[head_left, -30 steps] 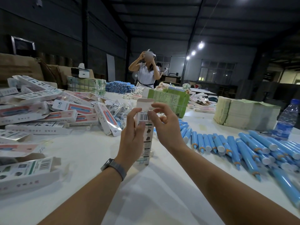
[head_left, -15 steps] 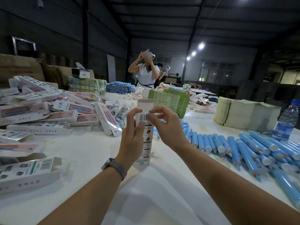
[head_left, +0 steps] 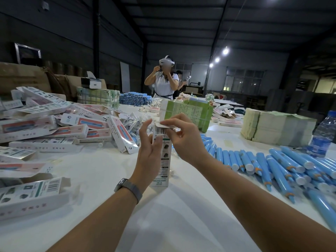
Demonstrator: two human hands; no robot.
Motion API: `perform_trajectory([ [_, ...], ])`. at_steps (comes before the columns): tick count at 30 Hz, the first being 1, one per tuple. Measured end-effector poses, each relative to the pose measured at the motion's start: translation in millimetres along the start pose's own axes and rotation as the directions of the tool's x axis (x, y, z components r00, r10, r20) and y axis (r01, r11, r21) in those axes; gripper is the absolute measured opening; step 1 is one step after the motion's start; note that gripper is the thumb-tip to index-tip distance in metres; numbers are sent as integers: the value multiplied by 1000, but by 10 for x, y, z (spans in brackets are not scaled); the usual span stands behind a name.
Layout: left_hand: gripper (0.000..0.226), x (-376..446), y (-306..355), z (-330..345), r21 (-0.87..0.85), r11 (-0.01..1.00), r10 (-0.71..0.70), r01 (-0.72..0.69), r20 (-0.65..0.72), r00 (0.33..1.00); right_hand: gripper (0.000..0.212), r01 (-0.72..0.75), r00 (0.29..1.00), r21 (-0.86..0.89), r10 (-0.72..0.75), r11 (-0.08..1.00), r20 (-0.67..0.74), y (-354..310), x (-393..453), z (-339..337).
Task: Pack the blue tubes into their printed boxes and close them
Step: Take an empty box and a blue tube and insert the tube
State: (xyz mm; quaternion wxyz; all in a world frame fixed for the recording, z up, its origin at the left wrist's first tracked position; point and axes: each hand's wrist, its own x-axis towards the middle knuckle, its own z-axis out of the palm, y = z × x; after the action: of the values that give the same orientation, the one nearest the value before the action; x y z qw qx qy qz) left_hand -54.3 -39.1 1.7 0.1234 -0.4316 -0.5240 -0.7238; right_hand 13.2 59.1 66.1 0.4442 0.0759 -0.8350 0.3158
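A tall white printed box (head_left: 162, 160) stands upright on the white table (head_left: 101, 171), its barcode side facing me. My left hand (head_left: 150, 151) holds the box's left side, thumb on its face and fingers behind it. My right hand (head_left: 183, 137) pinches the top flap and bends it down over the box's upper end. Any tube inside is hidden. Several loose blue tubes (head_left: 278, 168) lie in a row on the table to the right.
A heap of printed boxes (head_left: 54, 128) fills the left side, with one open box (head_left: 32, 195) near the front left. Green paper bundles (head_left: 189, 113), a stack of flat sheets (head_left: 278, 126) and a water bottle (head_left: 323, 133) stand behind. A person (head_left: 164, 79) stands across the table.
The top flap stood upright before; my right hand has folded it down over the box's upper end. The box stays upright in my left hand.
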Motion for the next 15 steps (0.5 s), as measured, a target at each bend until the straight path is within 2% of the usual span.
perform_trajectory([
  [9, 46, 8, -37, 4, 53, 998, -42, 41, 13, 999, 10, -18, 1000, 40, 19, 999, -13, -50, -5, 4],
  [15, 44, 11, -46, 34, 63, 997, -34, 33, 6, 999, 16, -36, 999, -20, 36, 999, 15, -58, 48, 25],
])
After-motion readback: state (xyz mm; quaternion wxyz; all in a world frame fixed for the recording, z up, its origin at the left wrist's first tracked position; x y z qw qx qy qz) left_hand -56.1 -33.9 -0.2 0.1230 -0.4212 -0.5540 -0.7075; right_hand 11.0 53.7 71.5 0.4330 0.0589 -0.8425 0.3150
